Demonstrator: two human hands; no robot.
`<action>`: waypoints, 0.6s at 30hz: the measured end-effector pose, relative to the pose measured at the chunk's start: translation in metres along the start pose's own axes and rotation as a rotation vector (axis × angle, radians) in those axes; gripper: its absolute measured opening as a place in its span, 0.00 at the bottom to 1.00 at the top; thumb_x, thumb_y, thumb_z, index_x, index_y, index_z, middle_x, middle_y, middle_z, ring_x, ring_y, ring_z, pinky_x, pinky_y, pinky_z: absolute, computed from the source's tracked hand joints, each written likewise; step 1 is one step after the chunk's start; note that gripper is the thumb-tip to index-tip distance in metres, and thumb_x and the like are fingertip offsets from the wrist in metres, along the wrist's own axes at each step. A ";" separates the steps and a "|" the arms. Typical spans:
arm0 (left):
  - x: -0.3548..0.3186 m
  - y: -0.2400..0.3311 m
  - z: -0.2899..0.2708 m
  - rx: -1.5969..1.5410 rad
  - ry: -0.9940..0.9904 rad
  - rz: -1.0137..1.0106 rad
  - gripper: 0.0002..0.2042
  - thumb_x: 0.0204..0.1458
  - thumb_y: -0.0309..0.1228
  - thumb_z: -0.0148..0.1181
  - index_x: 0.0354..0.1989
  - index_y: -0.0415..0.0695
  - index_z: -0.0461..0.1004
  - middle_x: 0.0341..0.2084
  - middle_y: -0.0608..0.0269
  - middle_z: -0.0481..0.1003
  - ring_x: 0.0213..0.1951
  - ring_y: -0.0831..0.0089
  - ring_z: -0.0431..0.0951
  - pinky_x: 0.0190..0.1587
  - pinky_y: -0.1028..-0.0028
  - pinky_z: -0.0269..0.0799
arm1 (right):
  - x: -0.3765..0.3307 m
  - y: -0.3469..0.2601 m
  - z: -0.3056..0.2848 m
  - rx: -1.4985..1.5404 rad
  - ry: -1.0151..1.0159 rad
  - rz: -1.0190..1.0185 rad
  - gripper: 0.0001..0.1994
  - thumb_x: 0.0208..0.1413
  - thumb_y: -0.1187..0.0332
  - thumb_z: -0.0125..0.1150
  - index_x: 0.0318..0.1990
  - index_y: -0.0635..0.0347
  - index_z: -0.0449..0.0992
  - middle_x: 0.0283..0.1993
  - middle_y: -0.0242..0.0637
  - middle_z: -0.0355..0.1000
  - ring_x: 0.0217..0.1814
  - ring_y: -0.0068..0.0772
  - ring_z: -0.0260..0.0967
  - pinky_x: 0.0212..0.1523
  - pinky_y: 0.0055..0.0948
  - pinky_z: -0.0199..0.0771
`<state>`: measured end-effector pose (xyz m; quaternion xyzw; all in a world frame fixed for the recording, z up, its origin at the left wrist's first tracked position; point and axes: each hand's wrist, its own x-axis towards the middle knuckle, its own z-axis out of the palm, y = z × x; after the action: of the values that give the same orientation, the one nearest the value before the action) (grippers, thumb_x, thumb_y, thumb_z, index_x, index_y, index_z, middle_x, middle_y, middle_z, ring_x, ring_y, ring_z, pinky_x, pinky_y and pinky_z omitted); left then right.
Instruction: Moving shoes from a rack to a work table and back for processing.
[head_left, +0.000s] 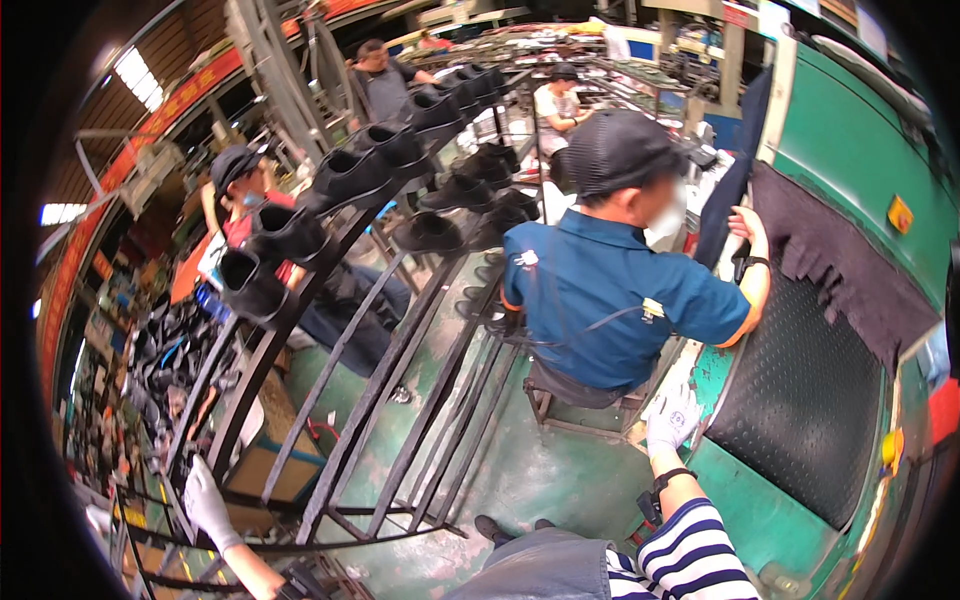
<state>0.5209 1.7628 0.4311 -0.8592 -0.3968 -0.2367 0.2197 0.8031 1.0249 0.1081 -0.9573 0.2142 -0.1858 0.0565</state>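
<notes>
My left hand (208, 502), in a white glove, is at the near left end of a dark metal shoe rack (345, 475). Its fingers look extended beside the frame; whether they touch it I cannot tell. My right hand (673, 418), also in a white glove, lies open with fingers stretched out at the edge of a green machine (765, 500). It appears to hold nothing. Black shoes (355, 178) stand in rows on the rack's upper levels, toward the far end. Beside my right hand, the machine has a black dotted conveyor belt (800, 400).
A co-worker in a blue shirt (610, 300) sits close ahead, one hand at a dark cloth flap (735, 170). Another person in red (250, 215) stands beyond the rack, with others farther back. A dark ragged curtain (835, 250) hangs over the belt. Black items (175, 355) are piled at left.
</notes>
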 end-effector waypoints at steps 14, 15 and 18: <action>-0.004 0.031 -0.022 0.600 0.367 0.336 0.10 0.64 0.34 0.48 0.44 0.52 0.78 0.29 0.72 0.80 0.21 0.75 0.78 0.17 0.72 0.67 | 0.002 0.000 -0.007 0.054 -0.096 0.070 0.27 0.63 0.55 0.44 0.69 0.51 0.65 0.73 0.38 0.61 0.74 0.47 0.56 0.75 0.58 0.37; -0.003 0.027 -0.019 0.471 0.364 0.349 0.09 0.65 0.34 0.48 0.41 0.52 0.77 0.25 0.70 0.79 0.19 0.74 0.77 0.17 0.71 0.67 | 0.002 -0.001 -0.008 -0.010 -0.103 0.059 0.28 0.63 0.55 0.44 0.70 0.51 0.65 0.73 0.38 0.60 0.74 0.47 0.56 0.75 0.58 0.37; 0.001 0.019 -0.015 0.461 0.408 0.333 0.10 0.65 0.34 0.48 0.40 0.52 0.78 0.19 0.67 0.77 0.16 0.72 0.75 0.15 0.70 0.66 | 0.004 -0.001 -0.013 0.059 -0.044 0.052 0.29 0.62 0.56 0.45 0.70 0.53 0.64 0.71 0.40 0.62 0.72 0.46 0.57 0.74 0.58 0.41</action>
<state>0.5334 1.7438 0.4396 -0.7750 -0.2422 -0.2687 0.5182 0.8023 1.0238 0.1216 -0.9532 0.2322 -0.1694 0.0943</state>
